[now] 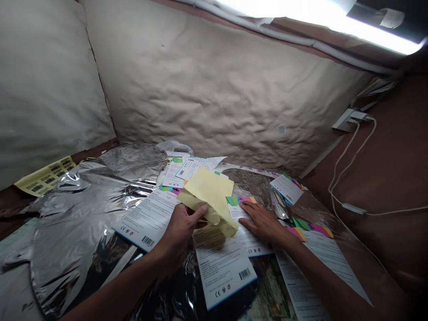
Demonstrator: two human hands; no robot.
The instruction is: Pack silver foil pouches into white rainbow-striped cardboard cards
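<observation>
A pale yellow sheet of paper (210,189), curled at its lower edge, is pinched between the thumb and fingers of my left hand (182,225). No print shows on its visible side. My right hand (259,218) rests with fingers stretched out on a printed card (245,229) that has a coloured top edge. Below the yellow sheet lies another printed card (225,272) with a barcode, partly in its shadow. One more card (147,218) lies beside my left hand, and a white card (192,168) is behind the sheet.
Crinkled silver film (83,200) covers the left side of the work surface. A yellow sheet of barcode labels (45,176) lies at the far left. More cards (321,254) lie at right. White cables (337,178) hang from a wall socket (349,119).
</observation>
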